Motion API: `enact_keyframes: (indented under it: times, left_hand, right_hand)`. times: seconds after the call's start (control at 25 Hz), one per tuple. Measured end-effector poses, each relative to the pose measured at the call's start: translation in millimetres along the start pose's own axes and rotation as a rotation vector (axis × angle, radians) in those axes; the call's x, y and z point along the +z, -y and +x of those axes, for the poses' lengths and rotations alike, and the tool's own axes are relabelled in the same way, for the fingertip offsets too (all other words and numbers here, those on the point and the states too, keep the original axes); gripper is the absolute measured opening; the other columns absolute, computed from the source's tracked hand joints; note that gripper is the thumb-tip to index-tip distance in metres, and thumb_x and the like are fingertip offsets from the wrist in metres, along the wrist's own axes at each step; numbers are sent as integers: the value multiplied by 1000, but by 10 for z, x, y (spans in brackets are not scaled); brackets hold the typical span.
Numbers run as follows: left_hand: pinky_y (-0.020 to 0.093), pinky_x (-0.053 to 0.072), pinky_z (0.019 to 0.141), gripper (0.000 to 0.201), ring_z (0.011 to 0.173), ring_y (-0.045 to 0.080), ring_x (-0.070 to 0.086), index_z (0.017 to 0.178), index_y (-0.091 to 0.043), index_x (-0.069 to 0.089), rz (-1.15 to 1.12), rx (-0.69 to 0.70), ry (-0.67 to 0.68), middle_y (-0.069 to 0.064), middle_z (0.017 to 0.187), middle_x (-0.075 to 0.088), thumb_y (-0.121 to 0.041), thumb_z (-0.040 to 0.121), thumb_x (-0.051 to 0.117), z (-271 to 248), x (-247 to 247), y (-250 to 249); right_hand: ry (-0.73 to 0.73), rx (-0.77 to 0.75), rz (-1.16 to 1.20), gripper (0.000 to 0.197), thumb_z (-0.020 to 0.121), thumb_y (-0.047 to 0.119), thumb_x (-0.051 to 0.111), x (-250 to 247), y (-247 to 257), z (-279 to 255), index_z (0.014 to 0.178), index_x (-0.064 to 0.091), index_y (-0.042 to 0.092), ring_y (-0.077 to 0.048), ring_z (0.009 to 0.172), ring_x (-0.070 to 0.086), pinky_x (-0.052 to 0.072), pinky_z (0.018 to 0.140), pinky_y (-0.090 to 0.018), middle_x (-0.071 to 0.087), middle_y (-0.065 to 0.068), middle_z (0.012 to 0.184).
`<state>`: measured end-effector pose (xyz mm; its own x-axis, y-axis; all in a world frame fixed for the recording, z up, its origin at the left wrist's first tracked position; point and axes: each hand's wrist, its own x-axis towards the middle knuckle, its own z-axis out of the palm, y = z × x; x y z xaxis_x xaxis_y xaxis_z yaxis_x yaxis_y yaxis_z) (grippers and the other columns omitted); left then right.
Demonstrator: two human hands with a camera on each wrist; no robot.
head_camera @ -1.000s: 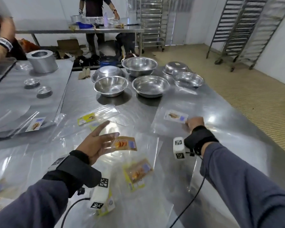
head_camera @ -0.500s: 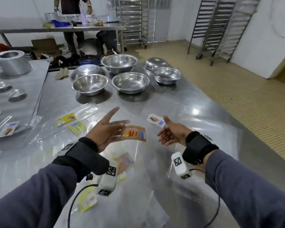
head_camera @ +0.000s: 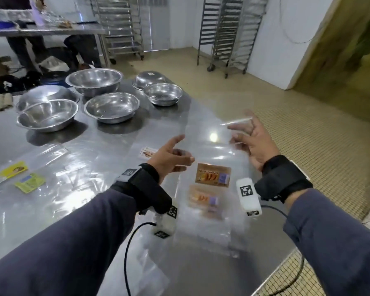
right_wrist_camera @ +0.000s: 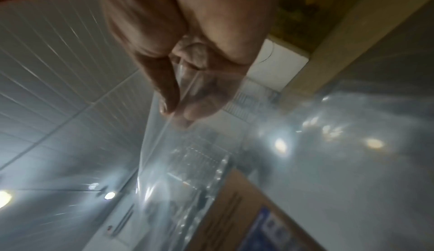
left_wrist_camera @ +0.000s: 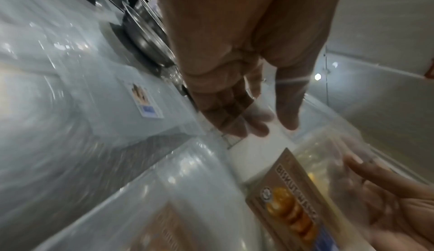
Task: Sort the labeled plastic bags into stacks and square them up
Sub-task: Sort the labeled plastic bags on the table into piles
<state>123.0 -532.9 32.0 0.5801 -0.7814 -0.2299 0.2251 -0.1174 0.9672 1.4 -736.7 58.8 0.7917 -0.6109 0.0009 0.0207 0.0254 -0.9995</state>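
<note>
1. Evidently the clear bag with the brown label (head_camera: 213,175) is held up in the air over the right side of the surface (head_camera: 107,144), stretched between both hands, probably so it hangs flat and its edges can be lined up before it is laid down.
2. The right hand (head_camera: 254,144) grips the bag's far top edge: in the right wrist view the fingers (right_wrist_camera: 169,88) and thumb pinch the film between them, which keeps the slippery plastic from sliding free.
3. The left hand (head_camera: 169,159) has its fingers loosely spread and nearly straight; in the left wrist view the film lies across the fingertips, so it seems to steady the near side, not clamp it. Whether the thumb presses on the film I cannot tell.
4. Directly beneath the held bag, near the right edge of the surface, lies another bag with a similar orange label (head_camera: 204,198), blurred. That looks like the stack this bag belongs to, which would explain holding it right above.
5. Bags with yellow labels (head_camera: 9,173) lie apart near the left edge, and one with a white label (head_camera: 147,152) sits nearer the middle, just beyond the left hand, so kinds are kept separate.
6. Steel bowls (head_camera: 111,106) crowd the far edge, leaving the near part free for sorting.
</note>
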Motion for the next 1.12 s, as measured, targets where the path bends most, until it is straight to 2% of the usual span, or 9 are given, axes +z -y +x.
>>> enact_keyframes:
  times: [0.16,0.28,0.36,0.44,0.6,0.72,0.8,0.96,1.12]
  left_hand:
    - [28,46,74,80,83,16,56,147,-15,18,59,-108,-79,8,104,56,9,84,60,202,255,372]
    - [35,46,89,78,107,25,55,150,-11,13,95,-179,-76,15,132,49,2,88,59,264,312,499]
    - [38,37,104,81,129,27,43,150,-12,9,171,-195,-55,15,148,34,-5,89,60,257,304,523]
    - [37,31,111,81,136,26,35,150,-14,10,252,-188,-56,13,153,26,-10,88,62,184,232,532]
    - [29,43,88,60,112,20,52,144,-8,31,195,-168,-172,16,140,44,-6,91,58,-173,-155,502]
    - [18,41,70,45,88,9,54,134,-4,46,186,-100,-351,9,118,55,-2,90,57,-639,-645,514]
    - [15,43,74,41,94,11,54,128,-5,52,240,-68,-488,9,118,57,-1,88,59,-1024,-989,573]
    - [22,35,89,42,111,14,48,127,-11,55,424,-130,-634,7,129,55,-6,86,64,-1663,-1509,760]
    - [18,42,92,54,126,16,42,138,-18,44,708,-273,-511,4,147,39,-22,88,64,-1988,-1708,911]
  right_hand:
    - [-232,263,-114,71,83,-15,56,-275,-583,85,142,23,5,-15,73,56,50,62,-23,56,-8,106]
    - [-270,375,-144,79,82,-14,57,-313,-845,252,146,13,5,-16,80,57,50,80,-29,53,-2,109]
    - [-268,376,-285,89,82,-5,65,-311,-894,284,148,7,6,-27,115,52,38,101,-37,39,-12,141]
    - [-256,360,-484,94,79,6,72,-250,-866,251,149,8,7,-29,136,32,28,111,-37,27,-15,151]
    - [-157,221,-593,55,82,10,69,225,-639,104,132,44,4,-27,128,42,35,103,-35,42,-14,140]
    - [138,138,-475,32,83,4,66,876,-509,-122,113,56,1,-21,99,55,45,78,-25,57,-13,114]
    - [350,196,-421,26,82,4,67,1328,-570,-361,105,56,4,-18,81,56,45,66,-22,58,-11,99]
    - [533,337,-584,54,74,23,78,1990,-955,-759,116,47,10,-17,92,52,46,71,-28,51,-2,100]
    - [557,301,-698,79,71,31,80,2370,-1186,-916,128,36,2,-18,90,46,38,68,-26,44,-1,98]
